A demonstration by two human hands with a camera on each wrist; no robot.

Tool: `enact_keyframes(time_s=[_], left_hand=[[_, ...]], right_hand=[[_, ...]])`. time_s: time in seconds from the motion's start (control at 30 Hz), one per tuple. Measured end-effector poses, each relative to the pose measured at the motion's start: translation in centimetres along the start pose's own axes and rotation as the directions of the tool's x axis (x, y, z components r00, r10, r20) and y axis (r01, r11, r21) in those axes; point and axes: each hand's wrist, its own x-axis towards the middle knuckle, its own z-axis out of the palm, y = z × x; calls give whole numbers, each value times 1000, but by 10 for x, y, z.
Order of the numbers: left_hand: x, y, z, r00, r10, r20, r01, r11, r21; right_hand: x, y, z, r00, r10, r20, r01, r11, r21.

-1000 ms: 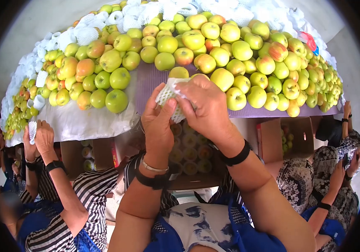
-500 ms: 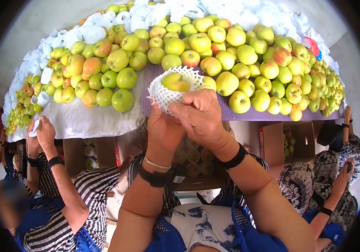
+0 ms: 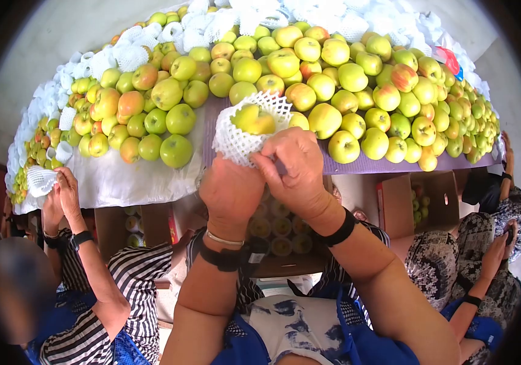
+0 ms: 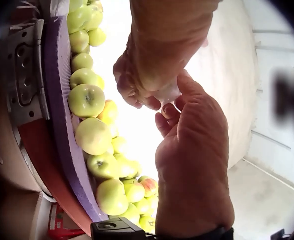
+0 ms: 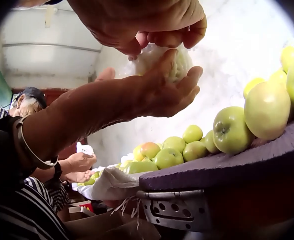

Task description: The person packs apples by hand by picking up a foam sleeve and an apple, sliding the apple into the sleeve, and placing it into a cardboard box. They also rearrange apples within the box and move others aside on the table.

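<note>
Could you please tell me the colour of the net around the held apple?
White, the net; head view best.

L hand point(image 3: 232, 190) ptly hidden, head cam

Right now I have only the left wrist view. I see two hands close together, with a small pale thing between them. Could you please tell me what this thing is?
Observer: In the head view it is a white foam net, its mesh rim spread wide open.
Operator: Thank you. Is there any fruit inside it?
Observer: Yellow-green fruit shows in the opening; I cannot tell whether it sits inside or lies behind.
Operator: I understand. And what is on the person's left side, please?
Observer: A neighbour, whose hands hold another foam net.
</note>
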Motion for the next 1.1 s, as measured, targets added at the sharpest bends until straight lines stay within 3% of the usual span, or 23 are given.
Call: enact_keyframes(time_s=[0.03, 0.13, 0.23, 0.33, 0.47, 0.6, 0.7, 0.8, 0.9, 1.0, 1.1], left_hand=[[1, 0, 5, 999, 37, -17, -36, 997, 71], [5, 2, 12, 978, 92, -186, -54, 978, 202], [6, 8, 12, 994, 58, -96, -38, 979, 199], [8, 4, 19, 996, 47, -77, -26, 967, 255], [3, 2, 19, 991, 1, -136, 61, 892, 449], [2, 6, 10, 986, -57, -157, 128, 864, 487], [3, 4, 14, 984, -73, -162, 147, 846, 513], [2, 3, 20, 986, -81, -148, 147, 838, 525], [2, 1, 19, 993, -92, -71, 115, 859, 499], [3, -4, 16, 992, -93, -88, 120, 907, 404], [4, -9, 14, 983, -91, -157, 134, 947, 292]], right_hand=[[0, -1, 0, 1000, -25, 18, 26, 999, -20], [-6, -2, 2, 998, 52, 44, -59, 982, 179], [-1, -3, -11, 941, 334, -55, -316, 926, 208], [12, 5, -16, 925, 372, -72, -339, 897, 283], [9, 22, -19, 920, 332, 206, -391, 783, 484], [9, 24, -23, 864, 436, 253, -500, 672, 546], [12, 20, -29, 736, 587, 336, -666, 542, 513], [12, 22, -27, 664, 638, 389, -677, 293, 675], [16, 20, -26, 495, 759, 422, -657, 10, 754], [0, 36, -15, 685, 670, 287, -682, 449, 578], [-1, 38, -15, 695, 673, 254, -688, 519, 507]])
